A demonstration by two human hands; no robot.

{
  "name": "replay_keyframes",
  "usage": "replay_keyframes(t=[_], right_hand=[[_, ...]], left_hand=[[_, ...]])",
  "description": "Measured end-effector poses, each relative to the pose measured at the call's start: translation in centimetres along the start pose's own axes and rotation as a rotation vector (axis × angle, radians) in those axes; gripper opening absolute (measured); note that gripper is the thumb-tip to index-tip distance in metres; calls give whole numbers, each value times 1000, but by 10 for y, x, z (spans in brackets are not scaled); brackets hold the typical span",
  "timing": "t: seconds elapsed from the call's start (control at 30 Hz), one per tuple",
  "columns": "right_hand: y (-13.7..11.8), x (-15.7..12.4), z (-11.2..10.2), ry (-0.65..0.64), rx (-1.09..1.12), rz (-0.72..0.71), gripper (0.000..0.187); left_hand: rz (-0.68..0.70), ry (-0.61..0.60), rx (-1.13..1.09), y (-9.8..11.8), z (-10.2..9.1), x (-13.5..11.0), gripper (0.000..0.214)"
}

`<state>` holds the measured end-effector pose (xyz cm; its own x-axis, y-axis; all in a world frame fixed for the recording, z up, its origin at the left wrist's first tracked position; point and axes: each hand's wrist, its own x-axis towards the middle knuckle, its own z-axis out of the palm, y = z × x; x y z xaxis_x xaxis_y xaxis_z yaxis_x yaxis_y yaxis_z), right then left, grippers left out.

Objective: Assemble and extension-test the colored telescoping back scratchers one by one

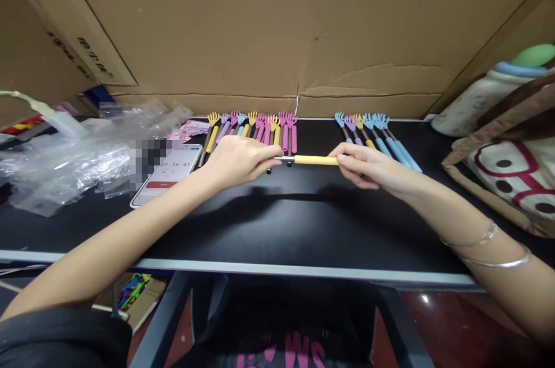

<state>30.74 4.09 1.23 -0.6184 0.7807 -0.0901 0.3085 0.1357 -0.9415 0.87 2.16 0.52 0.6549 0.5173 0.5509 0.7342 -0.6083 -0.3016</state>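
Level above the black table, a yellow back scratcher is held between both hands; its claw end does not show. My left hand is closed round the silver rod side. My right hand pinches the far end of the yellow handle. Just behind my left hand lies a row of back scratchers in pink, yellow, purple and blue, partly covered by that hand. Beyond my right hand is a second group, mostly blue back scratchers, with a purple and a yellow one among them.
Clear plastic bags are heaped at the left, beside a phone showing a timer. A cardboard wall closes off the back. On the right stand a leaning bottle and a fabric bag. The table's pale front edge runs below my forearms.
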Motion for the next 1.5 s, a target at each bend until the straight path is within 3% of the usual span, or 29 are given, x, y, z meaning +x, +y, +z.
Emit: replay_keyframes(t=[0.2,0.33,0.57,0.87,1.07,1.23,1.5], right_hand=[[3,-6,1,-73,49,1,34],[8,-7,2,-105,46,1,37],[14,0,8,62,-32,-81,45],[10,-1,16,287,-490,-334,28],[9,-5,16,340,-706,-359,27],[10,-6,18,391,-789,-353,27],[15,0,16,345,-629,-346,27]], left_hand=[[71,35,48,6,-6,1,44],[58,-68,41,11,-12,2,47],[-112,-280,8,16,-14,5,47],[-173,-414,-24,13,-22,10,48],[-210,-473,-177,12,-21,11,39],[-215,-477,-273,11,-17,10,39],[-176,-382,-131,13,-12,7,42]])
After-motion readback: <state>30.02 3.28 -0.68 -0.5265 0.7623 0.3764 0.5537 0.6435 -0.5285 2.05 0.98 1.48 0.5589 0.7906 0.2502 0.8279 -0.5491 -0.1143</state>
